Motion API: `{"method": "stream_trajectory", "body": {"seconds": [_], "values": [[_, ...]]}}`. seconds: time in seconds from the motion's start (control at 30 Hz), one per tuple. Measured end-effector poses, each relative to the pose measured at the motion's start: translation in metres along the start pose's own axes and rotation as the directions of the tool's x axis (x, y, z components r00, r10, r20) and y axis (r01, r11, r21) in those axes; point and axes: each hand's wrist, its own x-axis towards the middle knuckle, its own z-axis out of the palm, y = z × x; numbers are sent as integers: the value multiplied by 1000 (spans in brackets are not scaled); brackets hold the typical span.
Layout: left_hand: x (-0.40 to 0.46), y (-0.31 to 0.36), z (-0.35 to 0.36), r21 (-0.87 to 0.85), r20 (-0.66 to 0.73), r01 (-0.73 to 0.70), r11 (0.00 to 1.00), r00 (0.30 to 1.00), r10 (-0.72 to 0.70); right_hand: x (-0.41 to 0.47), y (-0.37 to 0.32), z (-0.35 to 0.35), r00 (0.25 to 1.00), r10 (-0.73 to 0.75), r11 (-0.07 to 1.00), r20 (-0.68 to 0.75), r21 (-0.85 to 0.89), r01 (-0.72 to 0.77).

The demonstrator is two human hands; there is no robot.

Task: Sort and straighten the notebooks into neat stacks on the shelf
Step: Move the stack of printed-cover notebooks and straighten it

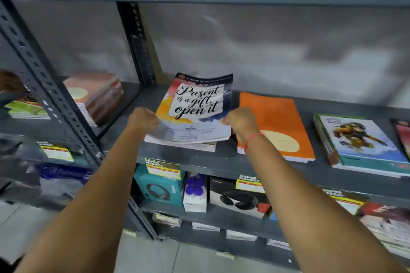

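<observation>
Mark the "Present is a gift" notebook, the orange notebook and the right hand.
"Present is a gift" notebook [196, 104]: head view, cover lettering.
Orange notebook [273, 115]: head view, bare cover.
Right hand [240, 123]: head view, back of fist.

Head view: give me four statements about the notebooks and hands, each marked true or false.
1. Both hands grip the "Present is a gift" notebook: left hand, right hand. True.
2. That notebook lies flat on the shelf. False: its far edge is tilted up.
3. An orange notebook lies to its right. True.
4. The right wrist is bare. False: it wears a red thread.
</observation>
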Motion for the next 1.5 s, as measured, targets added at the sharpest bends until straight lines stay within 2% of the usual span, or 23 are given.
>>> {"method": "stream_trajectory", "body": {"seconds": [0.13, 0.33, 0.43, 0.53, 0.67, 0.8, 0.93, 1.0, 1.13, 1.2, 1.33, 1.4, 1.5], "values": [[19, -25, 3, 83, 41, 4, 997, 999, -8, -7, 5, 26, 998, 57, 996, 2, -74, -57], [30, -48, 3, 319, 87, -52, 946, 996, 26, -13, 19, 34, 992, 81, 890, 98, -456, -28], [27, -40, -1, 412, 97, -29, 911, 995, -12, -14, 18, 34, 996, -17, 803, 87, -592, 66], [18, -21, 2, 427, -17, 28, 904, 1000, -23, -16, 9, 22, 982, -188, 771, 8, -618, 153], [-3, 18, 31, 408, -110, -119, 905, 978, 178, -10, 8, -22, 948, -284, 802, -144, -577, 152], [-45, 90, 88, 267, -124, -341, 901, 915, 383, -3, 30, -99, 909, -284, 837, -306, -542, 79], [-109, 172, 155, -50, 13, -543, 838, 839, 544, -4, 63, -204, 851, -256, 832, -458, -553, -48], [-144, 209, 187, -181, 117, -545, 819, 815, 568, -10, 79, -259, 818, -196, 837, -541, -526, -148], [-218, 271, 267, -318, 315, -508, 800, 740, 595, -22, 122, -363, 775, -85, 872, -626, -424, -247], [-254, 290, 305, -283, 419, -522, 804, 687, 594, -29, 147, -404, 761, -28, 864, -648, -398, -307], [-304, 305, 359, -77, 638, -533, 843, 623, 452, -43, 192, -458, 745, 80, 866, -662, -325, -381], [-320, 310, 377, -13, 661, -526, 850, 633, 402, -49, 213, -477, 693, 138, 855, -707, -269, -444], [-334, 317, 390, 67, 651, -512, 857, 673, 351, -58, 236, -492, 659, 226, 804, -717, -245, -542]]}}
